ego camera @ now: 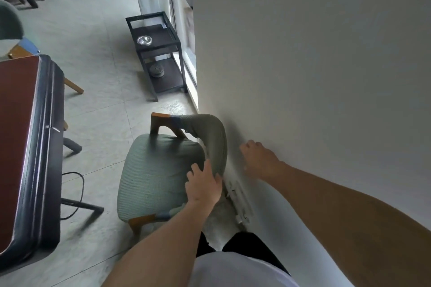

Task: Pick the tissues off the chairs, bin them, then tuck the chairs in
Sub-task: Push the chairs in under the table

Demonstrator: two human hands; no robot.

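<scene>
Left hand [203, 185] was clamped on the green chair [161, 170] backrest, probably to drag it tableward, while right hand [258, 158] hovered blurry, grip unclear.

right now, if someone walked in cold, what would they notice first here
The green padded chair in the middle, backed close to the white wall, with the left hand gripping the lower end of its backrest. The right hand hovers by the wall, fingers loosely curled, holding nothing. Further off, a dark table fills the left edge, and a black shelf cart stands by the window.
</scene>
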